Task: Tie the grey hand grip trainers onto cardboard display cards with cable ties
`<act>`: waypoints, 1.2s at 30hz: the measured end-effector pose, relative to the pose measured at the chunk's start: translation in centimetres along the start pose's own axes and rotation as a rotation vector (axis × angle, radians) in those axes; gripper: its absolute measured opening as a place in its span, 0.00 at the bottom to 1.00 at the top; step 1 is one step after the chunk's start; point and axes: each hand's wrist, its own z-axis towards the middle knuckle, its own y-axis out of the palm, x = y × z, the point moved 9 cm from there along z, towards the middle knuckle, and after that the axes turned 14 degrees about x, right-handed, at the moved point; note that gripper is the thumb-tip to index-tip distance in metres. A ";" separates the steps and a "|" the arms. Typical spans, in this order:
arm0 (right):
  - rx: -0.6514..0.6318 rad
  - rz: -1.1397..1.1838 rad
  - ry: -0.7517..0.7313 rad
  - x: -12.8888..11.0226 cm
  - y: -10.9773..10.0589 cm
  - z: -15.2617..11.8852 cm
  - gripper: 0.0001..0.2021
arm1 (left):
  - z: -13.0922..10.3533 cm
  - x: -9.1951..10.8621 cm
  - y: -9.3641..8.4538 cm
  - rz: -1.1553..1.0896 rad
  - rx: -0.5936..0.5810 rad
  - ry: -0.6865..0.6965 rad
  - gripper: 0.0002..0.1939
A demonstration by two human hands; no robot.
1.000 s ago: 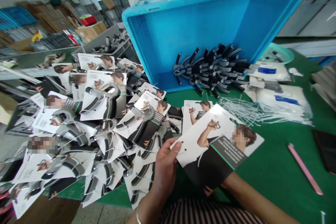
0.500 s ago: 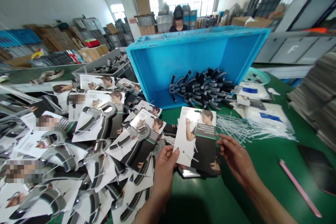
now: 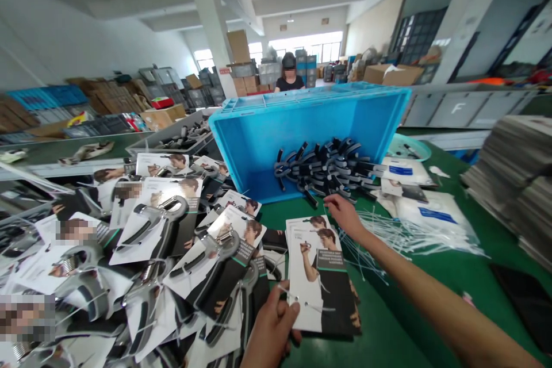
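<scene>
My left hand [image 3: 276, 319] is closed on the lower left edge of a printed cardboard backing card [image 3: 308, 284], which lies over other cards on the green table. Thin white zip ties [image 3: 322, 306] poke out from the card near two small holes. Stretched forward past the card's top edge, my right hand [image 3: 344, 217] is just short of the hand grippers [image 3: 332, 167] with black-and-grey handles, heaped in the mouth of a blue crate [image 3: 254, 126]. Its fingers point at the pile, seemingly with nothing in them. Carded hand grippers [image 3: 161, 221] are piled on the left.
Loose zip ties [image 3: 388, 236] and plastic bags [image 3: 426, 213] lie right of the crate. A dark flat device [image 3: 524, 299] rests at the right, near stacked cardboard sheets [image 3: 513, 167]. A grey bin [image 3: 142, 144] stands behind the carded pile. A person [image 3: 290, 75] is beyond the crate.
My right hand has left the card's right edge and moved up and forward toward the heap of hand grippers. My left hand still holds the card. The head view has tilted upward.
</scene>
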 end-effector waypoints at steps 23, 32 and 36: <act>-0.378 0.432 0.195 -3.2 -0.9 -0.7 0.20 | -0.2 1.8 -2.8 0.169 0.171 0.088 0.21; -0.572 1.035 0.679 -4.8 2.3 -14.0 0.20 | 3.6 10.0 -5.0 0.088 0.258 0.431 0.27; -0.591 1.067 0.729 -4.5 2.4 -14.7 0.20 | 5.4 10.3 -2.7 0.097 0.174 0.455 0.20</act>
